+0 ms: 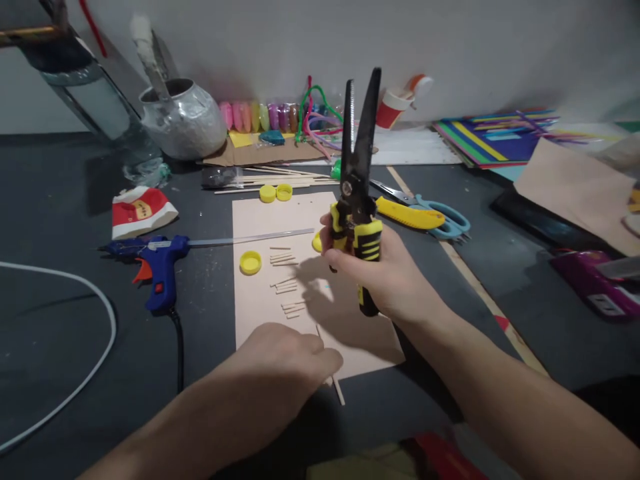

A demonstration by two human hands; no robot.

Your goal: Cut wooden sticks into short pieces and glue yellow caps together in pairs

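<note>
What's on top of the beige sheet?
Short sticks and yellow caps; a glue stick extends over the sheet. Anything behind the left hand, right hand or snips is hidden.

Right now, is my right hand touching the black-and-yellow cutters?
Touching. The head view shows the right hand wrapped around the lower part of the cutters, with the thumb lying across them.

We see a dark grey table [140, 360]. A pale sheet of paper [255, 307] lies in the middle, with a blue glue gun [167, 270] to its left. Behind the sheet, we find long wooden sticks [285, 180]; on its right, blue-handled scissors [424, 200] beside a yellow knife [410, 215]. A silver pot [187, 123] stands back left.
</note>
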